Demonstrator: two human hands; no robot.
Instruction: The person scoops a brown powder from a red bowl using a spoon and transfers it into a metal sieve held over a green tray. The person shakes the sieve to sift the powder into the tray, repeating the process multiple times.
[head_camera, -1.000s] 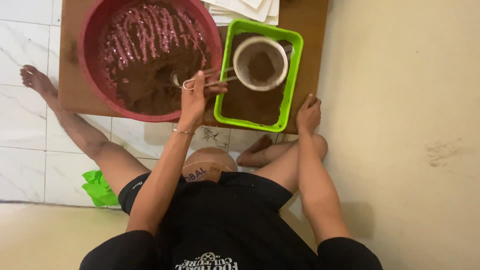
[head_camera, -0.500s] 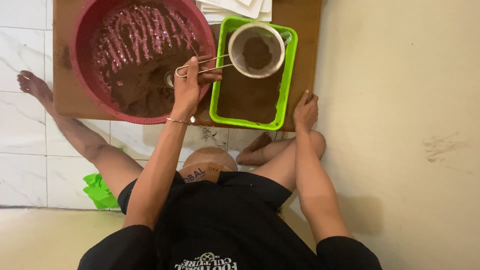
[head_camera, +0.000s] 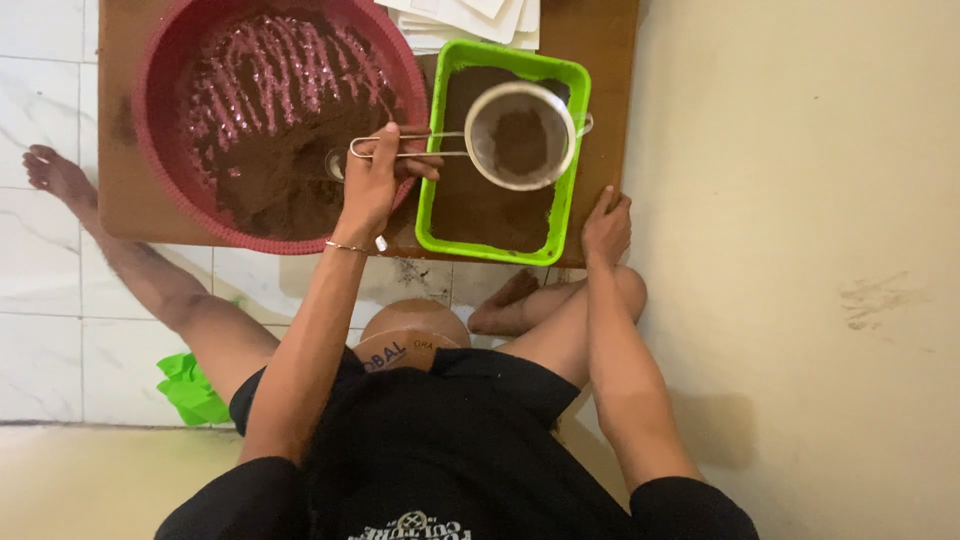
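My left hand (head_camera: 372, 185) grips the wire handle of a round metal sieve (head_camera: 520, 135). The sieve holds a little brown powder and hangs over the green rectangular tray (head_camera: 432, 150), which has a layer of brown powder in it. My right hand (head_camera: 607, 225) rests on the near edge of the wooden board (head_camera: 118, 200), just beside the tray's near right corner, and holds nothing. To the left of the tray stands a large red round basin (head_camera: 160, 90) with brown powder in it, streaked by finger marks.
White sheets (head_camera: 470, 18) lie at the board's far edge. The board stands on a white tiled floor (head_camera: 40, 330) beside a cream wall (head_camera: 800, 200). My bare legs are spread under the board, with one foot (head_camera: 50, 172) at the left. A green cloth (head_camera: 190, 390) lies by my left thigh.
The sieve has moved from the tray's far end back towards its middle, still in my left hand. My right hand has stayed on the board's edge. The view has shifted a little.
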